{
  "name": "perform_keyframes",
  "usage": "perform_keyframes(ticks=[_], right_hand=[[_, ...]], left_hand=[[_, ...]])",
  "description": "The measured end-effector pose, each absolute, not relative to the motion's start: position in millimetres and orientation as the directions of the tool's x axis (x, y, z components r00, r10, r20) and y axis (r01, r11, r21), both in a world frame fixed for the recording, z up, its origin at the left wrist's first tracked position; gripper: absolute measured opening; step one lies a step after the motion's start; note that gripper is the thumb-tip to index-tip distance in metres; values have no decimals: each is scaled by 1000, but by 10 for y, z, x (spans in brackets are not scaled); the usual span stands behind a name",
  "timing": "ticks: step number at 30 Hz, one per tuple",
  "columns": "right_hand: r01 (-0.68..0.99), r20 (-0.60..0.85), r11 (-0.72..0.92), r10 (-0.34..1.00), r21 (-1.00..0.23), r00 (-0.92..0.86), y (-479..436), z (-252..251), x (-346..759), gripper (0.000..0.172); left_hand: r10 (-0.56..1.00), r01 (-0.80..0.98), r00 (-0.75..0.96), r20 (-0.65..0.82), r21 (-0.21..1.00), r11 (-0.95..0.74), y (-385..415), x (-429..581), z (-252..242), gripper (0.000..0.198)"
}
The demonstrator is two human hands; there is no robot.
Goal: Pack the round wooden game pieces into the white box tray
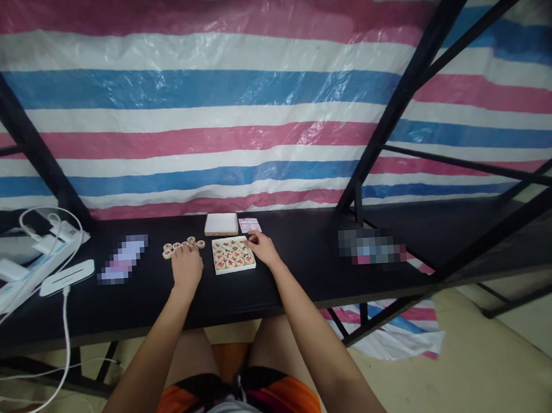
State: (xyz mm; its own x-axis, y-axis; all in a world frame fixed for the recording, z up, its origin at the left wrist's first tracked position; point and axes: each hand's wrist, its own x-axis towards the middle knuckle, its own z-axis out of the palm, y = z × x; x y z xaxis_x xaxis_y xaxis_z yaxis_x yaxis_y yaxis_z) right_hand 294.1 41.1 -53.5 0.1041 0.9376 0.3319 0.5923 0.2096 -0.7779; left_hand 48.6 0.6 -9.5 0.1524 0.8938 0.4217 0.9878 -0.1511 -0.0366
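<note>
Several round Chinese chess pieces [167,247] with red characters lie loose on the black desk. My left hand [187,263] rests palm down over their near side, fingers stretched out and apart, tips at the pieces. To the right sits a shallow white box [235,270], filled with rows of chess pieces [229,255] in red and dark lettering. My right hand [263,248] is at the box's far right corner, thumb and fingers drawn together over the rim. What lies between those fingertips is too small to make out.
Behind the box are a white box lid [221,225] and a pink-and-white paper slip [250,225]. A blurred phone-like object [123,259] lies left, near a white charging pad [67,278], power strip [25,271] and cables. Another blurred item [371,246] is at right. Black metal posts frame the desk [309,285].
</note>
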Motion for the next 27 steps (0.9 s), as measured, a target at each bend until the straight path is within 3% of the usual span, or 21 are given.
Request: perform_keyframes(ticks=[4, 7, 11, 14, 20, 24, 27], right_hand=[[588, 338, 221, 936, -778, 96, 425, -552, 2948, 31], [592, 340, 219, 935, -775, 99, 438, -563, 2951, 30], [575, 336, 218, 936, -789, 106, 447, -562, 2949, 29], [560, 337, 225, 936, -797, 104, 442, -544, 2949, 28], [540, 345, 243, 934, -806, 94, 410, -500, 2960, 23], [566, 370, 269, 926, -779, 69, 401, -495, 2956, 20], [573, 367, 259, 927, -778, 79, 404, -501, 2949, 21]], left_hand=[[900, 973, 185, 394, 51, -223, 69, 454, -125, 27], [890, 907, 200, 410, 266, -326, 136, 472, -88, 23], [843, 653, 311, 439, 545, -525, 186, 734, 54, 15], [769, 557, 474, 429, 530, -639, 211, 1070, 130, 13], [663, 512, 708, 242, 470, -719, 263, 1423, 113, 16], [634, 445, 718, 287, 511, -735, 247, 1318, 129, 21], [702, 528, 616, 356, 474, -704, 256, 1093, 135, 27]])
